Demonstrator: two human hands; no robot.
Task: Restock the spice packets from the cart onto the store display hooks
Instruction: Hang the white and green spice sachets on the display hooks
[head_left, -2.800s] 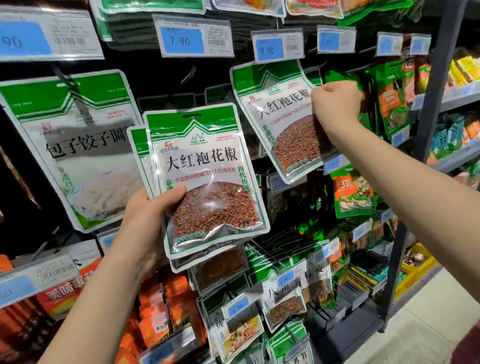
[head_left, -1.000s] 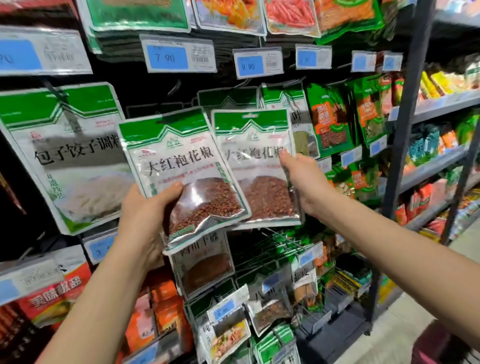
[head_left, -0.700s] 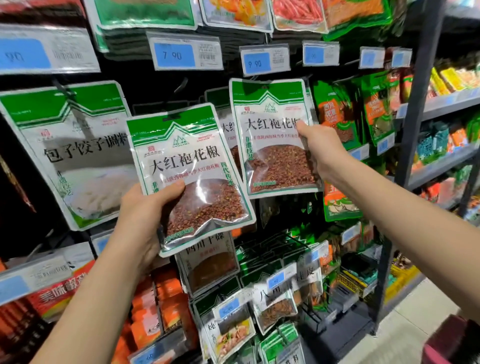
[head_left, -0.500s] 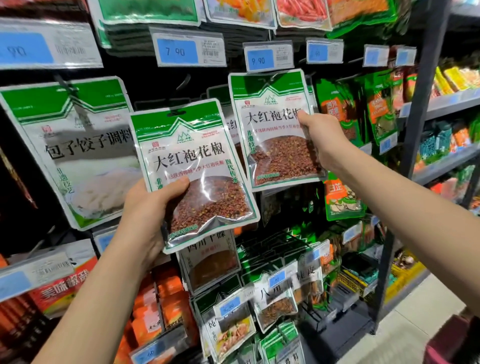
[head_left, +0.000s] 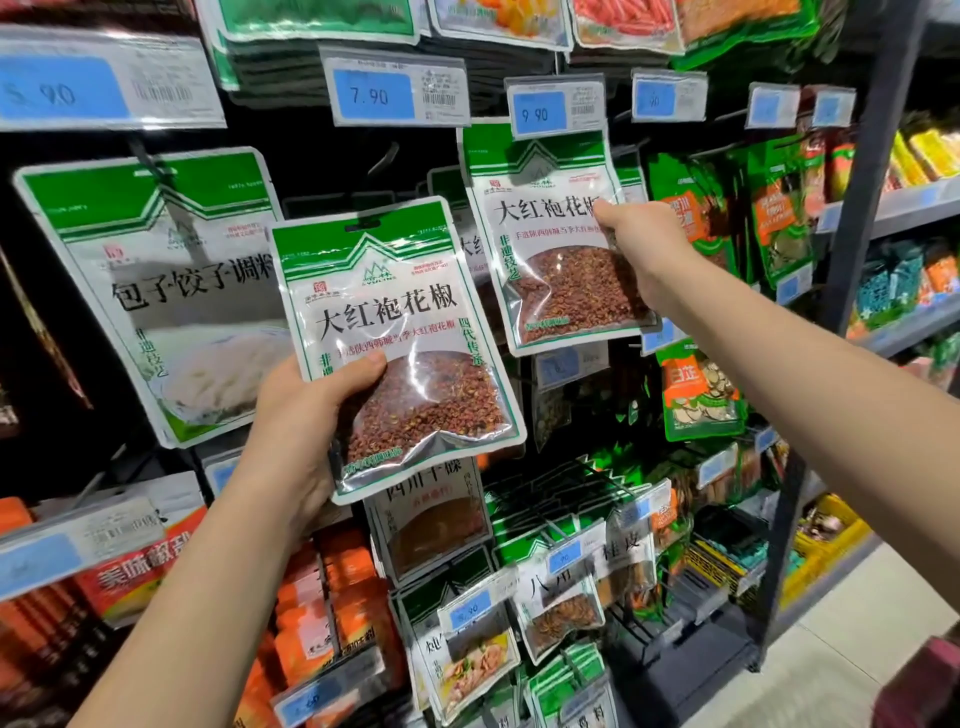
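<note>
Display rack (head_left: 311, 171): dark backing, packets hung in rows, closed at its right edge by one grey upright post (head_left: 872, 208). Shelves of other goods are seen beyond the post; a pale strip of floor (head_left: 831, 649) is seen at the rack's lower right corner.

One large green-and-white seasoning packet (head_left: 156, 291) is hung near the rack's left edge.

Two spice packets are counted in hand. Both are alike: green peaked header, white band with black characters, clear window filled with red-brown peppercorns. The left packet (head_left: 405, 332) is held off the rack, tilted slightly, in front of the middle rows. The right packet (head_left: 550, 244) is raised higher, toward the upper middle, its top edge tucked behind the 9.90 price tag (head_left: 556, 106). Whether it is on a hook cannot be told. A third like packet (head_left: 467, 244) is partly seen behind it.

Two hands are noted. The left hand (head_left: 301, 431) is clasped round its packet's lower left corner, thumb across the front. The right hand (head_left: 649, 249) is curled on the right edge of its packet, pinching it.

Six blue-and-white price tags are counted along the upper row, the 7.90 tag (head_left: 397, 93) among them. Under that tag a bare stretch of backing is left open between the large packet and the raised one.
</note>
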